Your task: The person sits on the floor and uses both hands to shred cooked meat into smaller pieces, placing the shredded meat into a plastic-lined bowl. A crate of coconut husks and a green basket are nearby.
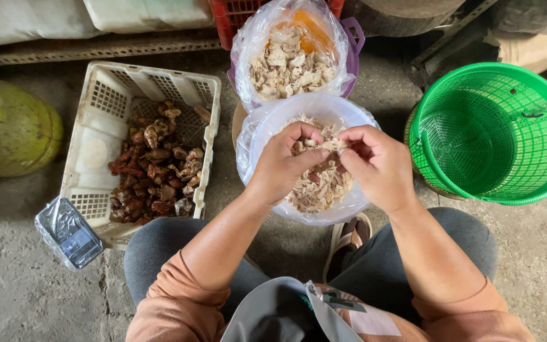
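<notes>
Hands, pair: left hand [284,159] and right hand [375,161] pinched shut on pale fibrous shred [333,145].
Below: round plastic-lined white bowl [267,126] of stringy shreds.

Soft, even daylight; faint shadows under the hands. Mild glare on plastic bag [299,38] at 12 o'clock. Sharp focus, slight wide-angle bending at edges.

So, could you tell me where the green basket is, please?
In the head view, the green basket sits on the floor at far right, tilted, beside the right hand and the lined bowl.
</notes>
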Available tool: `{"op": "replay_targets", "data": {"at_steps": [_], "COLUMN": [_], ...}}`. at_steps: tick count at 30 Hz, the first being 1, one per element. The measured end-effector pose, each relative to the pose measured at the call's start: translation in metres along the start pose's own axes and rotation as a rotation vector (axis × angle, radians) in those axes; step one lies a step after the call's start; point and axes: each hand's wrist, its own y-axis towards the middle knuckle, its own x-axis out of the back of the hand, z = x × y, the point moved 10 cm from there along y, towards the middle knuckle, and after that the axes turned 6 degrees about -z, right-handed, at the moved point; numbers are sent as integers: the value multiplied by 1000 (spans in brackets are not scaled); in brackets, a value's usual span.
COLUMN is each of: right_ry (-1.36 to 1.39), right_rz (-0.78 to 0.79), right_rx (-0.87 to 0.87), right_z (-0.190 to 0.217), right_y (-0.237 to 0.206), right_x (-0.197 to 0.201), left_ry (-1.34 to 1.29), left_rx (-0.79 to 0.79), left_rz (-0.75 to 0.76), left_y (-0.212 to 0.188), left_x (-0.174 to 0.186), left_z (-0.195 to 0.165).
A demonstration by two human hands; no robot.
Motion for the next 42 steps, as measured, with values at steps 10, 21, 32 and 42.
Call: {"op": "replay_targets", "data": {"at_steps": [10,21,32,42], "right_ry": [-173,-251,-26,173], "right_rz": [20,61,52,138], "right_rx": [-2,338,168,-116], "right_z": [2,65,26,-18], "right_y": [7,-17,-3,2], "right_x": [9,-20,1,-10], "left_ry": [-123,70,-2,-17], "left_rx": [46,145,125,48], "left_rz": [66,-21,33,62], "left_y": [4,3,5,5], "left_x": [2,5,8,-3], "left_z": [7,13,5,-3]}}
